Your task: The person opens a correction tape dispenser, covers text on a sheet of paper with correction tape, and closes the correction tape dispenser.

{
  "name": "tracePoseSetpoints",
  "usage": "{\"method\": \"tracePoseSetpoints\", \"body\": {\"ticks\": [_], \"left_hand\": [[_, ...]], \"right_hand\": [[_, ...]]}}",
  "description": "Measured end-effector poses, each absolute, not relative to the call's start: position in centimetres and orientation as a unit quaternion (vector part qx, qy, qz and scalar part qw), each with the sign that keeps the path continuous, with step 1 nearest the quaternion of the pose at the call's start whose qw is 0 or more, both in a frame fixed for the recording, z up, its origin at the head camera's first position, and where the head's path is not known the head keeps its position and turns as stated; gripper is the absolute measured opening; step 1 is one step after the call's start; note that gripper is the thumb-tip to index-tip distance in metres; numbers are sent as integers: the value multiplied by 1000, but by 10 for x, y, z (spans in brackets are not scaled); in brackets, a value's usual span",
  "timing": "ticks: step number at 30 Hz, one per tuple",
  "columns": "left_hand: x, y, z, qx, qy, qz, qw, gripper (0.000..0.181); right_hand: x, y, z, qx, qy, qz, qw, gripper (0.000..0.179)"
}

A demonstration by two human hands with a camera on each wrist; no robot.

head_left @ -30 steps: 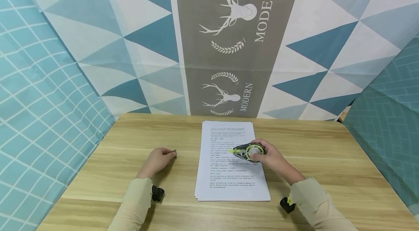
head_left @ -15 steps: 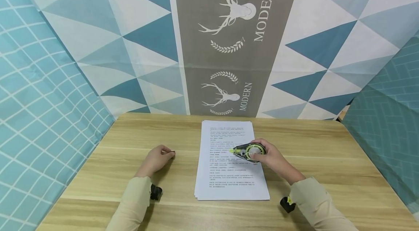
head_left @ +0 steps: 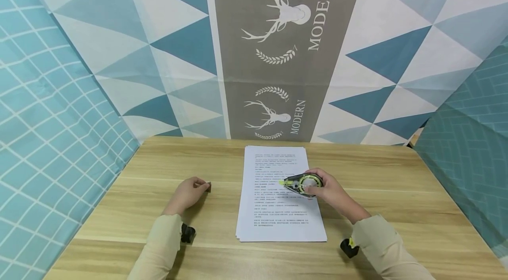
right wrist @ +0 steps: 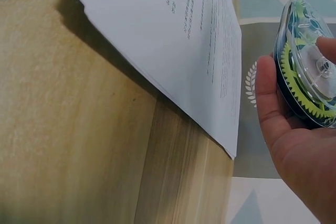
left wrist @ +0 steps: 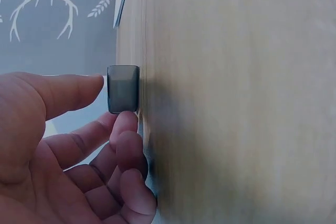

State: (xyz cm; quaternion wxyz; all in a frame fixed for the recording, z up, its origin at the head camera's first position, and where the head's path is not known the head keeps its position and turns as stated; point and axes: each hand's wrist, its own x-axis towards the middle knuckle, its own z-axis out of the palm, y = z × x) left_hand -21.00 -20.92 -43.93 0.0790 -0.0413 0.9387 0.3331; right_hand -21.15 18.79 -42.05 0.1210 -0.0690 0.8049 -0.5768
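My right hand [head_left: 331,189] grips a correction tape dispenser [head_left: 301,184] with a clear shell and yellow-green gear wheel. Its yellow-green tip points left, over the printed sheets [head_left: 274,227]. In the right wrist view, the thumb lies on one face of the dispenser [right wrist: 310,66] and fingers are on the other. Left of the paper, my left hand [head_left: 188,194] pinches a small, dark see-through cap [head_left: 208,187] at its fingertips. The left wrist view has this cap [left wrist: 123,89] beside the thumb tip, with the other fingers curled below it, close to the tabletop.
The paper stack lies slightly uneven on the wooden table [head_left: 222,258], between both hands. A patterned cloth [head_left: 266,64] with deer heads and triangles stands behind the table's back edge. Black wrist cameras [head_left: 188,233] hang near both cuffs.
My left hand has shifted slightly left, away from the paper, and the cap in its fingertips has turned a little. The right hand and the correction tape stay practically still.
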Motion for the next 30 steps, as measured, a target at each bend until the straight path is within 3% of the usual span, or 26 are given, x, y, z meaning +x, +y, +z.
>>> {"method": "tracePoseSetpoints", "body": {"ticks": [15, 30], "left_hand": [[-209, -196, -426, -51, 935, 346, 57, 47], [-213, -154, -418, 64, 943, 326, -14, 42]], "right_hand": [[-213, 194, -425, -39, 816, -565, 116, 48], [-213, 198, -426, -46, 819, -561, 111, 46]]}}
